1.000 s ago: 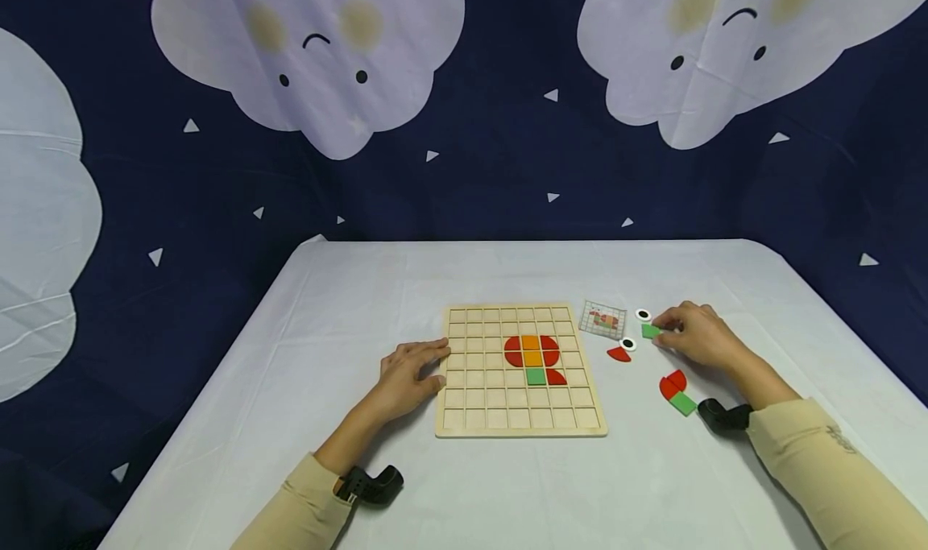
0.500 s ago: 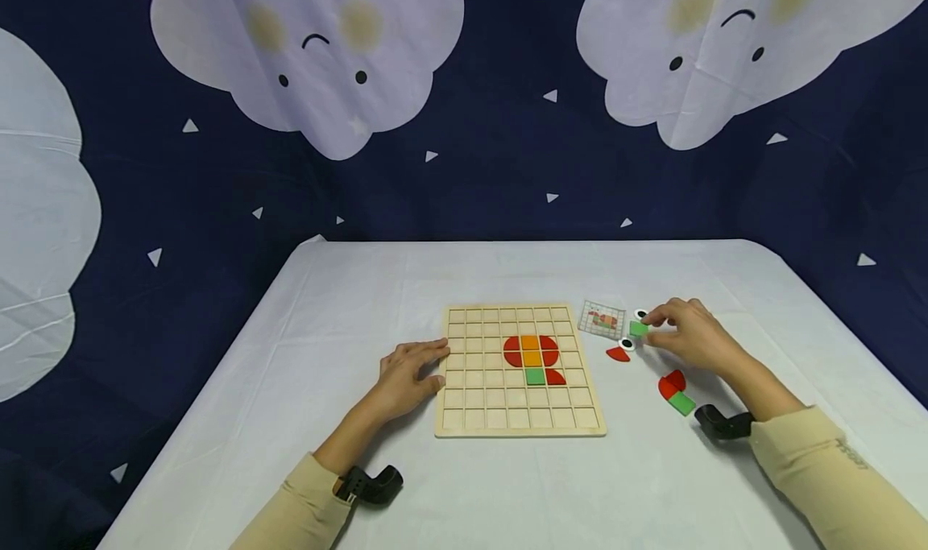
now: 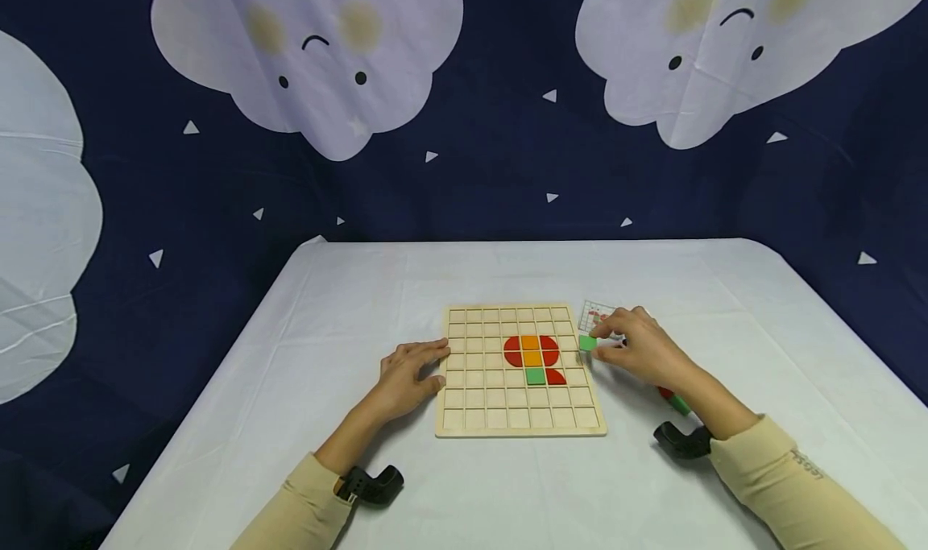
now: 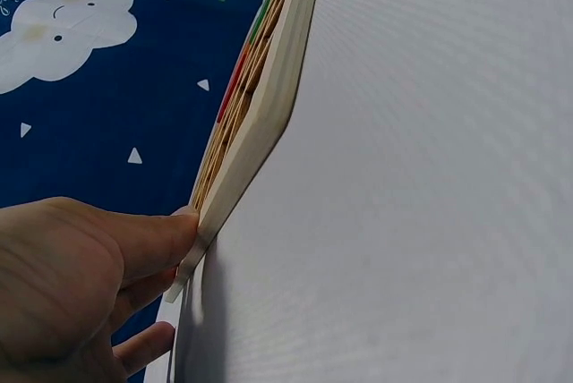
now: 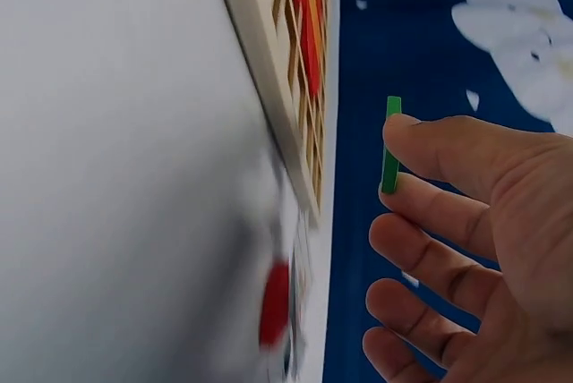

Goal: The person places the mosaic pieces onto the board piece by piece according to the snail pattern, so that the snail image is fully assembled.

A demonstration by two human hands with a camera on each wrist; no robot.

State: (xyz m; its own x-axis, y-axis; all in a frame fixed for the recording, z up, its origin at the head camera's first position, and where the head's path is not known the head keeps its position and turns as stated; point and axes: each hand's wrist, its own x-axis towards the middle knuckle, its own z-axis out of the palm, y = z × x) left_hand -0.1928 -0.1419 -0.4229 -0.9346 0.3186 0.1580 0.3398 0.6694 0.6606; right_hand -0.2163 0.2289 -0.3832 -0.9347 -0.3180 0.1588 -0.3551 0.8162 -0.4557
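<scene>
Between the thumb and fingertips of my right hand (image 3: 645,349) is a green square tile (image 3: 587,343), held up near the right edge of a wooden grid board (image 3: 493,403). The right wrist view shows that green tile edge-on, raised off the table. My left hand (image 3: 406,379) rests against the board's left edge, its thumb and fingers extended and touching the rim. Set in the grid are orange squares (image 3: 532,358) flanked by rounded red pieces (image 3: 513,351). Below them sit a green square (image 3: 535,376) and a red quarter-round (image 3: 556,378).
A small pattern card (image 3: 593,314) lies right of the board, partly covered by my right hand. Loose red (image 3: 664,392) and green (image 3: 679,405) tiles lie by my right forearm. Another red piece (image 5: 275,304) shows on the table in the right wrist view.
My right hand has lifted the green tile from beside the eye pieces and carried it left to the board's right edge. The left hand and the board stay in place.
</scene>
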